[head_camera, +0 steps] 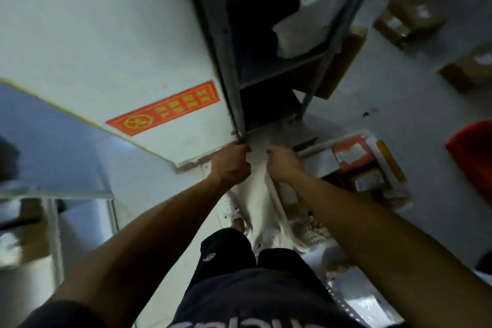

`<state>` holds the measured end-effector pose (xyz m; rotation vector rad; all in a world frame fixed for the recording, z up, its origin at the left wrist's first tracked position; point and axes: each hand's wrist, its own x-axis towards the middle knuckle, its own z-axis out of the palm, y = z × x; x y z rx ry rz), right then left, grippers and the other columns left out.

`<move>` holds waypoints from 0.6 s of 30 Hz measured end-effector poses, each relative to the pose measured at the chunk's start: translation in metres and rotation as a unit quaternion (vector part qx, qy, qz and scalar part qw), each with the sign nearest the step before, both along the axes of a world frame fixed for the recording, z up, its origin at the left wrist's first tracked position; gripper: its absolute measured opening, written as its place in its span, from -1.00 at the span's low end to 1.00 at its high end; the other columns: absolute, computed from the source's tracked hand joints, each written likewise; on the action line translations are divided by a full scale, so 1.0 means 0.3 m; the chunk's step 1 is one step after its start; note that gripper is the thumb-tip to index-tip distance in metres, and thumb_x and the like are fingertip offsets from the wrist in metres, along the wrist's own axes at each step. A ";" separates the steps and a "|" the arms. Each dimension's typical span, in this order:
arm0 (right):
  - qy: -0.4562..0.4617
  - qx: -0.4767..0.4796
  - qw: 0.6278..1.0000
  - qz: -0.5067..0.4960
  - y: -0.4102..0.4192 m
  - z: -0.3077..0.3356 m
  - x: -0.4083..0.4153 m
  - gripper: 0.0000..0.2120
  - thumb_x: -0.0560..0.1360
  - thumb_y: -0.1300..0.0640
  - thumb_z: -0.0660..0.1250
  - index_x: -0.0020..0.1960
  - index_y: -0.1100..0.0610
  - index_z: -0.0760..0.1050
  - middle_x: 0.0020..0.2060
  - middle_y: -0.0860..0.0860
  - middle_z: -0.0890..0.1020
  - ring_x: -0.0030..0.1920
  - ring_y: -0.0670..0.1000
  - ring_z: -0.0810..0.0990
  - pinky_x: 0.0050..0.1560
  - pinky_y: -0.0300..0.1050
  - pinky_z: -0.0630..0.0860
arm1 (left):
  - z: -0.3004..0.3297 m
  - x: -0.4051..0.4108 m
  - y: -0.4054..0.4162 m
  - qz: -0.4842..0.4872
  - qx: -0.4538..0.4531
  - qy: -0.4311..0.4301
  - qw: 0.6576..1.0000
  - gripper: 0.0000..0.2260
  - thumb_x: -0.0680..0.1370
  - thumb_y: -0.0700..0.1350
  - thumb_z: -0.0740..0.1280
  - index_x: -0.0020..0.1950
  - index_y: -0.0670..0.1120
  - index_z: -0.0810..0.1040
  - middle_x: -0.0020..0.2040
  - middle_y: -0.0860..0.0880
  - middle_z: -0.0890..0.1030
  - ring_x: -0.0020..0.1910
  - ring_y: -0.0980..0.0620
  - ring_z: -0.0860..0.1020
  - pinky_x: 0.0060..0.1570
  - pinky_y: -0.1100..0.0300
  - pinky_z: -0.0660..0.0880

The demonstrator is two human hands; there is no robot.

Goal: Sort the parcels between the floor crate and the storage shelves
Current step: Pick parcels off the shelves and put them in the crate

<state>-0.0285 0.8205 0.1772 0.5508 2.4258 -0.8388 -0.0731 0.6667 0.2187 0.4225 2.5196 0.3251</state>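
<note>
Both arms reach forward and down. My left hand [231,165] and my right hand [284,164] each grip an edge of a pale grey-white soft parcel [257,181] that hangs between them, blurred. Just right of my right hand stands the white floor crate [335,141]; it holds a red-and-white parcel [351,153], a grey parcel [320,162] and brown boxes [368,181]. The grey metal storage shelves [229,56] rise straight ahead, with a white bagged parcel [300,32] on one level.
A white wall with a red-and-yellow sign [165,109] runs along the left. Cardboard boxes [411,18] lie on the floor at the far right, with a red object [476,160] by the right edge. A second metal rack [56,221] stands at my left.
</note>
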 end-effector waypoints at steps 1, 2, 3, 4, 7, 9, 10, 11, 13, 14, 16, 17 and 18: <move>-0.001 -0.002 1.000 0.028 -0.069 0.021 -0.023 -0.55 0.56 0.17 0.32 0.45 0.03 0.44 0.35 0.12 0.52 0.27 0.18 0.55 0.17 -0.03 0.53 | 0.017 0.007 -0.082 0.032 0.000 0.008 0.999 -0.49 0.48 -0.15 0.33 0.44 0.08 0.51 0.30 -0.07 0.57 0.27 -0.14 0.55 0.05 0.07 0.48; 0.002 -0.004 0.998 0.063 -0.140 0.042 -0.047 -0.54 0.56 0.19 0.31 0.46 0.05 0.43 0.38 0.13 0.49 0.31 0.18 0.52 0.23 -0.01 0.50 | 0.035 0.015 -0.169 0.063 -0.002 0.013 0.998 -0.50 0.47 -0.15 0.33 0.42 0.08 0.52 0.27 -0.07 0.57 0.25 -0.15 0.55 0.00 0.07 0.46; 0.007 -0.007 0.995 0.101 -0.216 0.065 -0.072 -0.54 0.55 0.22 0.30 0.45 0.08 0.43 0.38 0.16 0.47 0.34 0.20 0.49 0.30 0.02 0.47 | 0.053 0.022 -0.256 0.090 -0.009 0.017 0.996 -0.51 0.46 -0.16 0.33 0.40 0.08 0.53 0.24 -0.07 0.57 0.24 -0.16 0.56 -0.02 0.07 0.46; 0.015 -0.009 0.990 0.139 -0.296 0.086 -0.094 -0.56 0.54 0.23 0.30 0.41 0.11 0.46 0.36 0.18 0.47 0.34 0.21 0.48 0.35 0.04 0.46 | 0.070 0.032 -0.346 0.111 -0.016 0.022 0.993 -0.52 0.46 -0.16 0.33 0.38 0.08 0.54 0.23 -0.06 0.57 0.23 -0.16 0.56 -0.03 0.06 0.46; 0.036 0.000 0.968 0.247 -0.552 0.150 -0.162 -0.58 0.50 0.20 0.35 0.36 0.11 0.49 0.29 0.17 0.51 0.29 0.21 0.52 0.32 0.04 0.48 | 0.123 0.067 -0.621 0.173 -0.040 0.047 0.983 -0.54 0.50 -0.13 0.32 0.40 0.10 0.51 0.26 -0.05 0.54 0.28 -0.16 0.53 0.08 -0.03 0.51; 0.048 -0.002 0.954 0.297 -0.749 0.200 -0.190 -0.56 0.52 0.12 0.38 0.39 0.04 0.47 0.29 0.13 0.49 0.28 0.19 0.53 0.29 0.00 0.50 | 0.165 0.106 -0.808 0.226 -0.047 0.065 0.971 -0.54 0.51 -0.11 0.32 0.42 0.11 0.49 0.28 -0.05 0.53 0.29 -0.16 0.52 0.14 -0.05 0.51; 0.055 -0.004 0.945 0.323 -0.854 0.227 -0.199 -0.57 0.53 0.10 0.37 0.39 0.01 0.46 0.30 0.11 0.49 0.27 0.18 0.54 0.27 -0.01 0.51 | 0.188 0.130 -0.901 0.258 -0.050 0.073 0.962 -0.54 0.52 -0.11 0.31 0.42 0.11 0.49 0.29 -0.05 0.52 0.29 -0.16 0.51 0.16 -0.04 0.50; 0.064 -0.006 0.933 0.354 -0.962 0.252 -0.203 -0.57 0.53 0.09 0.36 0.39 0.00 0.45 0.30 0.11 0.48 0.26 0.18 0.54 0.26 -0.01 0.51 | 0.211 0.159 -0.995 0.292 -0.054 0.082 0.951 -0.54 0.52 -0.11 0.30 0.43 0.12 0.48 0.31 -0.05 0.51 0.31 -0.15 0.50 0.17 -0.04 0.48; 0.089 -0.009 0.904 0.418 -1.172 0.291 -0.205 -0.56 0.54 0.13 0.33 0.42 0.00 0.43 0.31 0.11 0.48 0.28 0.17 0.54 0.25 -0.03 0.48 | 0.258 0.227 -1.177 0.360 -0.066 0.100 0.925 -0.53 0.54 -0.13 0.28 0.45 0.12 0.46 0.35 -0.03 0.49 0.34 -0.15 0.48 0.20 -0.05 0.46; 0.101 -0.012 0.888 0.449 -1.274 0.312 -0.200 -0.55 0.54 0.15 0.31 0.42 0.01 0.43 0.30 0.12 0.49 0.28 0.15 0.54 0.25 -0.04 0.48 | 0.283 0.270 -1.262 0.394 -0.074 0.110 0.910 -0.53 0.54 -0.13 0.28 0.45 0.12 0.45 0.36 -0.03 0.49 0.34 -0.15 0.48 0.21 -0.04 0.46; 0.117 -0.022 0.849 0.514 -1.469 0.350 -0.179 -0.55 0.55 0.18 0.29 0.44 0.05 0.41 0.28 0.14 0.50 0.26 0.15 0.54 0.22 -0.04 0.48 | 0.332 0.376 -1.411 0.457 -0.087 0.125 0.876 -0.55 0.55 -0.12 0.29 0.44 0.11 0.46 0.38 -0.03 0.50 0.33 -0.14 0.50 0.21 -0.02 0.48; 0.123 -0.025 0.827 0.548 -1.562 0.368 -0.162 -0.54 0.56 0.18 0.29 0.46 0.07 0.40 0.29 0.15 0.49 0.25 0.16 0.54 0.19 -0.03 0.48 | 0.352 0.435 -1.475 0.486 -0.090 0.131 0.859 -0.56 0.55 -0.12 0.29 0.43 0.10 0.47 0.38 -0.04 0.50 0.33 -0.15 0.51 0.21 -0.01 0.48; 0.129 -0.027 0.804 0.580 -1.653 0.384 -0.139 -0.54 0.58 0.17 0.29 0.47 0.08 0.39 0.32 0.15 0.48 0.26 0.19 0.54 0.19 -0.02 0.48 | 0.370 0.497 -1.531 0.516 -0.091 0.134 0.841 -0.57 0.54 -0.12 0.29 0.42 0.09 0.48 0.38 -0.05 0.51 0.32 -0.16 0.51 0.21 0.00 0.48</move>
